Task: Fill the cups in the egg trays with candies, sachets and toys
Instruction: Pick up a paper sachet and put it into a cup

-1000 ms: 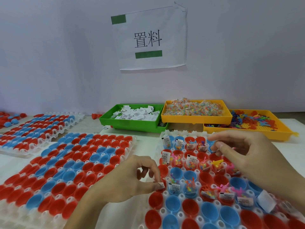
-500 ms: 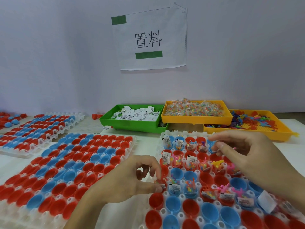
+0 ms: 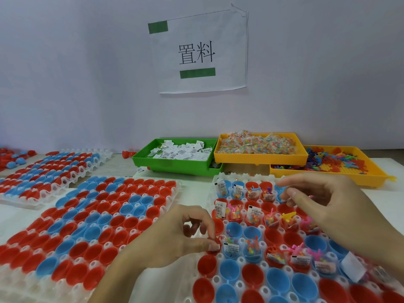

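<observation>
The egg tray (image 3: pixel 240 260) in front of me holds red and blue cups. Its back rows and several cups on the right carry candy packets, white sachets and pink or orange toys. My left hand (image 3: pixel 175 241) pinches a small white sachet (image 3: pixel 216 247) between thumb and forefinger, at the rim of a red cup (image 3: pixel 219 239) on the tray's left edge. My right hand (image 3: pixel 328 206) hovers over the tray's back right corner with loosely curled fingers, and no object shows in it.
A second egg tray (image 3: pixel 176 188) of bare red and blue cups lies to the left, a third (image 3: pixel 105 154) further back left. Behind stand a green bin (image 3: pixel 170 166) of sachets, a yellow bin (image 3: pixel 260 159) of candies and a yellow tray (image 3: pixel 328 178) of toys.
My left hand has lowered the sachet from just above the red cup down to its rim. My right hand has stayed where it was.
</observation>
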